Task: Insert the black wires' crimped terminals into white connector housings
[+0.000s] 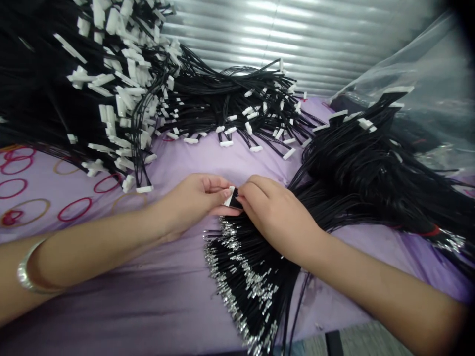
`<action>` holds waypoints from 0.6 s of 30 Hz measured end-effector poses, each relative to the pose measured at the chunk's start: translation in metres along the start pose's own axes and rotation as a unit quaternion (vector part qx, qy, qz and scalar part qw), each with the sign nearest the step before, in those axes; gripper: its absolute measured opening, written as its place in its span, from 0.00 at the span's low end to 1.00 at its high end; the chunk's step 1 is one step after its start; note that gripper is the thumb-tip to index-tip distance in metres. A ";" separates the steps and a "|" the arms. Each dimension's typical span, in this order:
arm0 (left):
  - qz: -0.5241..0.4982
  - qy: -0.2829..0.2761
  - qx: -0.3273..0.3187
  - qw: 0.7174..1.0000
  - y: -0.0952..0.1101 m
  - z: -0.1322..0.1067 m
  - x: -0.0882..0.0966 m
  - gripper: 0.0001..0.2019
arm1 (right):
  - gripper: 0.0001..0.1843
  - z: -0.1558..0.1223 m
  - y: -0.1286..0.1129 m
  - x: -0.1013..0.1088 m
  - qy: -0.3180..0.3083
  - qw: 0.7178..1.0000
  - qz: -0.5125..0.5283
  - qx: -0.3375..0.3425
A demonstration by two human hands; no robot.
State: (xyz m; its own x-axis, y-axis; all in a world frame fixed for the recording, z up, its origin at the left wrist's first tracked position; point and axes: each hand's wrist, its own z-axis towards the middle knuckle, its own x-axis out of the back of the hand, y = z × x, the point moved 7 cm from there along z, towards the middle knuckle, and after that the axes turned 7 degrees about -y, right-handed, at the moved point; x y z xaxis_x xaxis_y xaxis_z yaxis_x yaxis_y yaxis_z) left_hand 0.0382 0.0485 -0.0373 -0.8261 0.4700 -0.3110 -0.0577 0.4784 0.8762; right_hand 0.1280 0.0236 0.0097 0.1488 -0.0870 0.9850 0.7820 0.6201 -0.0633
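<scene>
Between the thumb and fingers of my left hand (202, 198) is a white plastic connector (229, 196). My right hand (272, 210) pinches black wires (235, 199) right at the connector's edge, and the two hands nearly touch. The wire ends inside the connector are hidden by my fingers. Below my hands a fan of loose black wires with silver crimped terminals (256, 282) spreads over the purple cloth. Those wires run back under my right hand and forearm.
At the left rises a large heap of black cables with white connectors (126, 94). More finished-looking cables (230, 99) lie along the back by a corrugated metal wall (297, 39). A thick wire bundle (349, 158) and clear plastic bag (426, 74) are right. Rubber bands (74, 208) lie left on purple cloth (166, 296).
</scene>
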 end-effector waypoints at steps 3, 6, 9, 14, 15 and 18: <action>-0.009 -0.008 0.006 1.000 0.001 0.000 0.001 0.04 | 0.11 -0.004 0.005 0.009 0.007 0.999 0.033 -0.010; -0.035 -0.003 0.006 0.999 0.001 -0.002 0.004 0.05 | 0.10 -0.014 0.009 0.024 0.035 0.997 0.074 0.000; -0.051 0.005 -0.007 0.999 0.001 -0.003 0.008 0.05 | 0.08 -0.022 0.006 0.023 -0.008 0.995 0.091 0.027; -0.052 0.015 -0.016 0.998 0.001 0.001 0.010 0.03 | 0.06 -0.024 0.006 0.010 -0.040 0.995 0.093 0.014; -0.050 0.019 -0.012 0.999 0.001 0.001 0.010 0.03 | 0.06 -0.024 0.006 0.009 -0.042 0.994 0.099 0.015; -0.036 0.029 -0.007 0.999 0.001 0.001 0.012 0.04 | 0.06 -0.023 0.006 0.008 -0.051 0.991 0.122 0.022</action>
State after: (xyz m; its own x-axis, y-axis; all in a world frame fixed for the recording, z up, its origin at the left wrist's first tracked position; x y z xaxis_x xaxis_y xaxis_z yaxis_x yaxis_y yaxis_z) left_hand 0.0286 0.0549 -0.0405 -0.8507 0.3906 -0.3518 -0.1255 0.4991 0.8574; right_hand 0.1482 0.0090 0.0132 0.2664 0.1483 0.9524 0.7027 0.6464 -0.2972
